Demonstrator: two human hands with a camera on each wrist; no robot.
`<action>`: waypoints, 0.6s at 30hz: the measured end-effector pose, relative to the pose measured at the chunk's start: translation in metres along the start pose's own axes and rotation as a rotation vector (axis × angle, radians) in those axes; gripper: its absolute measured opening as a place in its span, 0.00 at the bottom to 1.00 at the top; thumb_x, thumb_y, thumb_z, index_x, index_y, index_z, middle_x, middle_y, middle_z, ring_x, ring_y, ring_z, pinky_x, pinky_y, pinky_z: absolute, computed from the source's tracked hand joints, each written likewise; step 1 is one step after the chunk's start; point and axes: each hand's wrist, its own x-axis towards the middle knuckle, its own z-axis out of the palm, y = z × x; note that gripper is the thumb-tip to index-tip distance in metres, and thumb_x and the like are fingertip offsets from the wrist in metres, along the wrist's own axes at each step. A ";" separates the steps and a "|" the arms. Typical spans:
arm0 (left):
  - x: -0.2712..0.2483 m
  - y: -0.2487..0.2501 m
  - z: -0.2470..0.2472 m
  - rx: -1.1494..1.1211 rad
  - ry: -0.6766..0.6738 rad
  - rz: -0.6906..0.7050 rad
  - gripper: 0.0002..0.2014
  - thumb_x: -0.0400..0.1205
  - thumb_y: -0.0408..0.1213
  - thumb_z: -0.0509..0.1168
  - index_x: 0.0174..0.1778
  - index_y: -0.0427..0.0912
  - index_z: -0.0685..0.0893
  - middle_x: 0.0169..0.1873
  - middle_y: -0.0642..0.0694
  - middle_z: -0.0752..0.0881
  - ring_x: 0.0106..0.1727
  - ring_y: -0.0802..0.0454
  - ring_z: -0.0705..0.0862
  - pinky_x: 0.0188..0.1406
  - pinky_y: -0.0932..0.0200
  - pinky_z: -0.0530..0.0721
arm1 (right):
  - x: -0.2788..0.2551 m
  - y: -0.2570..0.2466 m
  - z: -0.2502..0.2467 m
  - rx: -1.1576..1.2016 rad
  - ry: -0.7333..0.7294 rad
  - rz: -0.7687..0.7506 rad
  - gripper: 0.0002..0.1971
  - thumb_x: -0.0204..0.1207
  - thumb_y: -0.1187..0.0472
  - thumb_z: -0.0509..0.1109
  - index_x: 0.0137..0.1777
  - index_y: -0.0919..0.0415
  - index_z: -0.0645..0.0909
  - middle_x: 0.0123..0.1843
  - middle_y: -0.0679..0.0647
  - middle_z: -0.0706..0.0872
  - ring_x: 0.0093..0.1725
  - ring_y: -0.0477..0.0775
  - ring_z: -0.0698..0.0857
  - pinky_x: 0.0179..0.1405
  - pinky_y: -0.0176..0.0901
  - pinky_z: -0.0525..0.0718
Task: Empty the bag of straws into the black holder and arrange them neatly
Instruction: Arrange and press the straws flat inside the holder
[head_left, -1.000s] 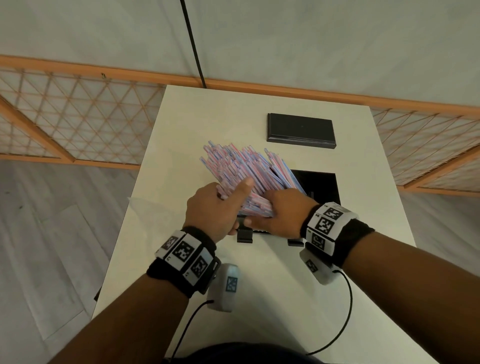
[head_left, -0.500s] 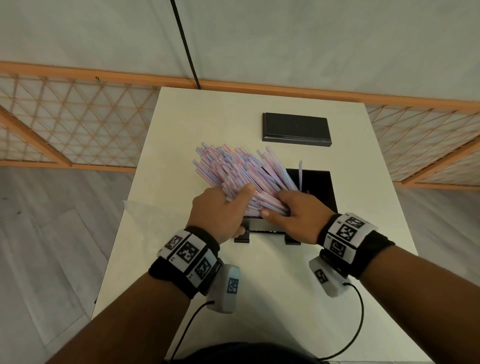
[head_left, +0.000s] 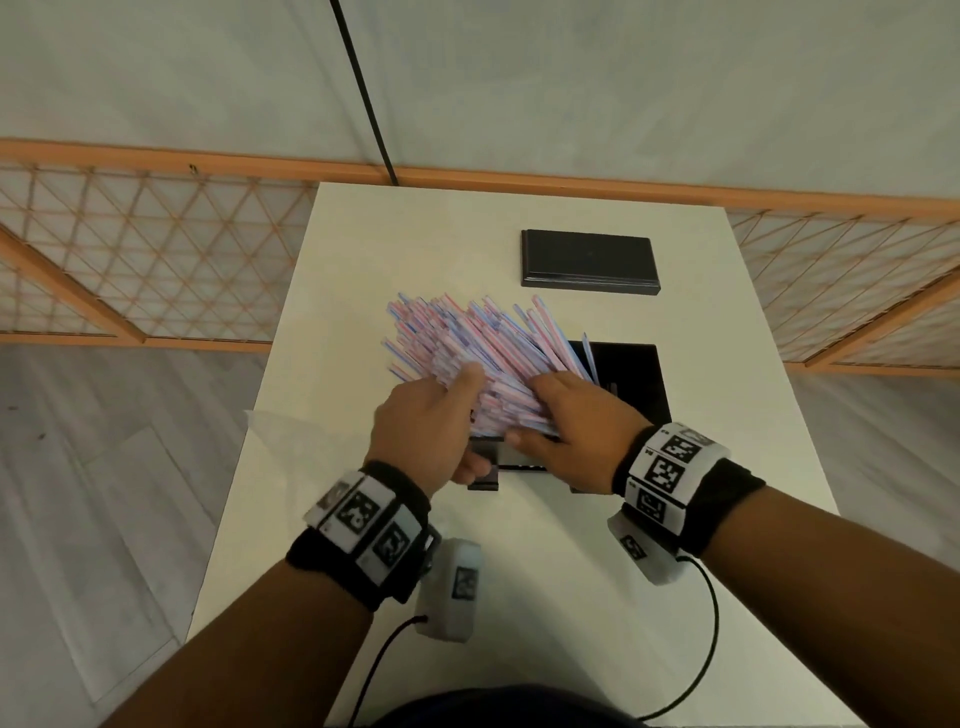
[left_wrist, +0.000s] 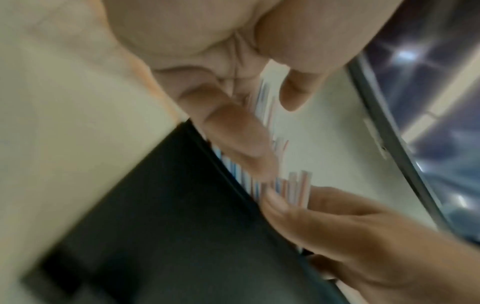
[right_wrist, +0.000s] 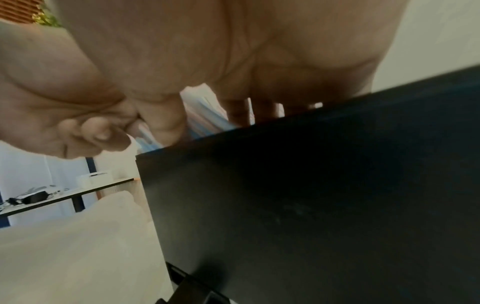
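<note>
A thick bundle of pink, blue and white striped straws (head_left: 467, 348) fans up and to the left out of the black holder (head_left: 636, 387), its lower ends inside the holder's near left corner. My left hand (head_left: 441, 415) grips the bundle from the left, thumb laid over the top. From the right, my right hand (head_left: 550, 410) grips it with curled fingers, thumb at the near ends. One straw (head_left: 588, 356) stands apart at the fan's right edge. The left wrist view is blurred and shows straws (left_wrist: 293, 185) at the holder's rim (left_wrist: 221, 170). In the right wrist view, straws (right_wrist: 205, 115) show above the holder's wall (right_wrist: 311, 205).
The holder's flat black lid (head_left: 589, 262) lies behind it on the cream table (head_left: 363, 270). A clear, empty plastic bag (head_left: 275, 431) lies at the table's left edge. An orange lattice fence (head_left: 156, 260) and a wall stand beyond the table.
My right hand has slid slightly right along the bundle's near end. A single straw has separated at the fan's right side. My left hand keeps its hold.
</note>
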 end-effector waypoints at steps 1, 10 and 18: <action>-0.001 -0.004 -0.005 0.141 0.059 0.124 0.26 0.83 0.63 0.63 0.41 0.41 0.87 0.31 0.46 0.92 0.26 0.43 0.91 0.32 0.48 0.91 | -0.003 0.003 -0.002 -0.014 0.022 0.012 0.28 0.73 0.33 0.67 0.63 0.52 0.74 0.54 0.50 0.79 0.53 0.52 0.80 0.52 0.44 0.79; 0.009 -0.009 -0.026 0.030 0.201 0.048 0.29 0.78 0.67 0.68 0.53 0.43 0.72 0.31 0.48 0.80 0.25 0.45 0.82 0.25 0.52 0.81 | -0.015 0.019 -0.019 0.023 -0.081 0.148 0.20 0.77 0.36 0.66 0.45 0.55 0.83 0.36 0.49 0.85 0.38 0.49 0.83 0.41 0.41 0.81; 0.013 -0.006 -0.012 -0.026 0.136 0.054 0.23 0.89 0.51 0.61 0.43 0.31 0.83 0.30 0.40 0.83 0.19 0.46 0.85 0.22 0.51 0.88 | -0.002 0.002 -0.020 -0.023 -0.185 0.093 0.22 0.80 0.35 0.60 0.38 0.53 0.78 0.31 0.49 0.80 0.32 0.45 0.79 0.31 0.36 0.72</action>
